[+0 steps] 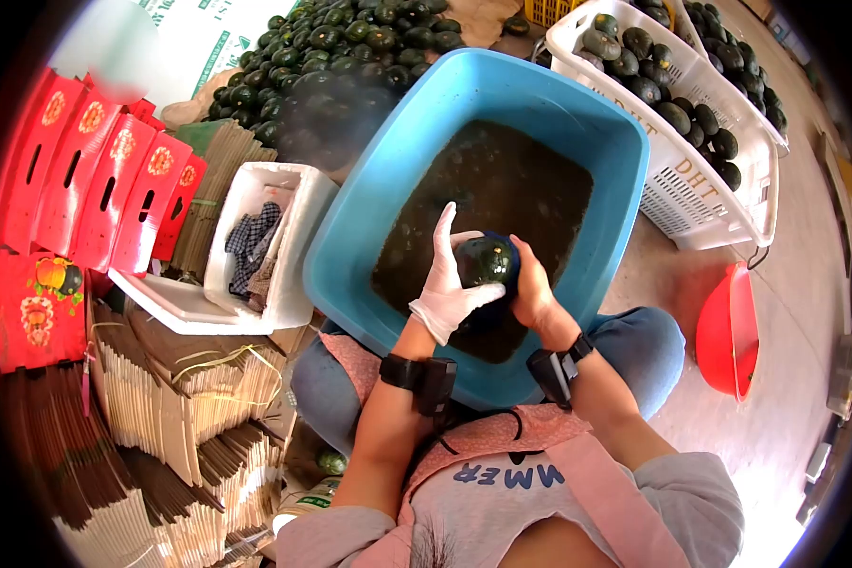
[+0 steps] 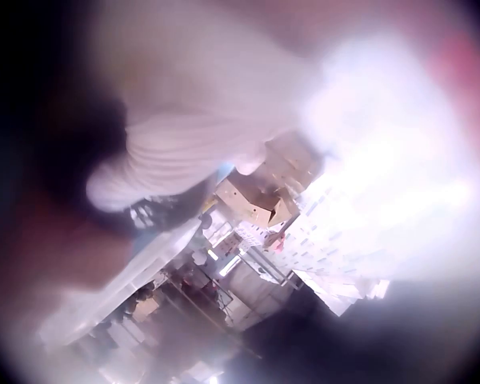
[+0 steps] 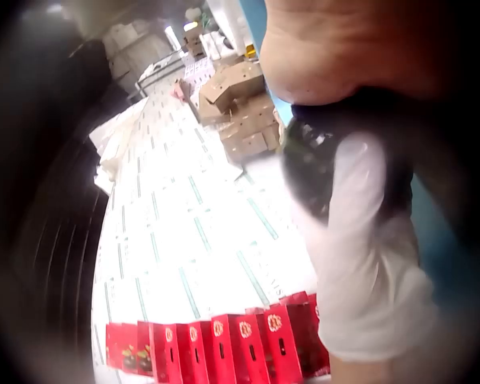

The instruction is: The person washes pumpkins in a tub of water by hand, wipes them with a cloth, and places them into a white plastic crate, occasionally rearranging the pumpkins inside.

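A round, glossy dark green squash [image 1: 487, 261] is held between both hands over the blue tub [image 1: 350, 222], which has murky brown water in it. My left hand [image 1: 448, 284], in a white glove, grips the squash from the left, its thumb across the near side and one finger pointing up. The bare right hand [image 1: 534, 284] holds the squash from the right, its fingers partly hidden behind it. Something dark blue shows along the squash's edge by that palm. In the right wrist view the gloved thumb [image 3: 358, 172] lies against the dark skin of the squash.
Beyond the tub lies a heap of dark green squashes [image 1: 350, 43]. White crates [image 1: 667, 194] of squashes stand at the right, near a red basin [image 1: 726, 331]. On the left are a foam box [image 1: 303, 204] with cloths, red cartons [image 1: 95, 180] and stacked folded cardboard [image 1: 151, 398].
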The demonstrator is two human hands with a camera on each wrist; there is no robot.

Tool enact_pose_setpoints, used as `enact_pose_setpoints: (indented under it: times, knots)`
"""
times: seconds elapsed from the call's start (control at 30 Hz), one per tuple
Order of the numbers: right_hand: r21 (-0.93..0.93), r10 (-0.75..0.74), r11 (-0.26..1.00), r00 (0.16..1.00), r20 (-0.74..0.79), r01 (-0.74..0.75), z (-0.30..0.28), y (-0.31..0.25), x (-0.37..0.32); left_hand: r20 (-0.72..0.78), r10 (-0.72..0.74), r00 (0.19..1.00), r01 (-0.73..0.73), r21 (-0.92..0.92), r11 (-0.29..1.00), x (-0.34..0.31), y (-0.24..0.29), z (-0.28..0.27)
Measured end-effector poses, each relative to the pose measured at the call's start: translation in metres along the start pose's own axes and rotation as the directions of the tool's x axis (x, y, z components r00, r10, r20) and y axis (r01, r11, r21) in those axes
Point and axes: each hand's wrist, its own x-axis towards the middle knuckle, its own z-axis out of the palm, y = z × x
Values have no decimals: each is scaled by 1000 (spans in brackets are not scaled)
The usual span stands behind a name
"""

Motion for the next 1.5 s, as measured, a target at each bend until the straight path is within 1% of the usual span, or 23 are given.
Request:
enact_pose_setpoints:
  times: [0.03,0.07,0.1,0.17,0.27,0.37,0.4,0.5,0.57,0.73,0.8,0.87,0.93,0.97,1.03,1.07,1.1,1.2,1.27,1.33,1.37,1.47,1.5]
  knots:
    - [-34,-65,997,995,-71,63,4,6,-4,-9,7,1000,-7,3,1000,6,-15,-1]
    - [-484,-427,774,901,79,409,-13,25,12,-22,-369,929,327,-417,848,17,-46,-3]
    - [-856,-557,341,817,148,388,-5,30,-3,-22,-283,959,282,-15,959,9,-55,3]
    - [-876,-627,18,688,366,482,-21,50,11,-24,-104,994,81,807,586,-7,-72,15]
    - [-944,-430,59,861,271,326,-27,44,20,-33,-196,980,169,658,734,-22,-60,20]
    - [-866,-292,462,955,53,189,-27,30,28,18,-149,989,108,605,789,-27,-54,17]
    - [-664,-121,747,990,-78,39,-25,25,25,2,-205,979,184,433,883,-28,-53,13]
    - [-264,376,882,921,-105,-391,-22,4,24,-83,-217,973,226,121,966,-26,-49,4]
    - [-83,322,946,940,112,-314,-29,23,36,-21,-565,825,290,-842,455,-2,-43,-11]
    - [-729,23,684,1000,-8,-21,-17,29,25,-572,62,818,-517,-684,515,141,146,-98]
    - [-766,-135,643,983,-120,-5,-34,32,51,-352,258,900,-419,-533,735,181,166,-120]
    - [-724,-228,684,918,-326,-87,-59,36,86,184,256,949,-246,-76,966,235,78,-150]
    - [-683,-254,695,812,-526,-225,-86,37,118,77,-154,985,163,-133,978,208,49,-94]
    - [-667,-260,675,743,-616,-316,-95,35,131,29,-314,949,307,142,941,203,10,-89]
    - [-647,-256,478,610,-750,-594,-105,35,155,-68,-605,793,495,650,576,194,-71,-78]
    - [-833,-35,-209,855,-517,-512,-110,31,151,-164,-580,798,481,753,449,194,-119,-69]
    - [-711,193,-703,961,-200,-7,-115,27,147,-228,-592,773,547,712,440,192,-166,-65]
    - [-516,193,-856,953,-232,47,-185,76,218,-152,-551,821,507,640,578,201,-252,-63]
    - [-482,255,-873,767,-588,-79,-146,65,228,-189,-563,805,528,662,533,213,-249,-56]
    - [-756,-37,122,758,-651,-643,-166,117,240,-2,-704,710,644,405,649,222,-266,-57]
    - [-542,-107,678,663,-741,-496,-168,128,249,-47,-740,671,619,585,524,221,-209,-37]
    - [-655,-344,727,718,-605,-204,-194,164,284,66,-881,468,721,548,424,222,-213,-10]
    - [-685,-444,727,728,-522,-47,-217,190,310,104,-842,529,620,630,467,226,-239,-9]
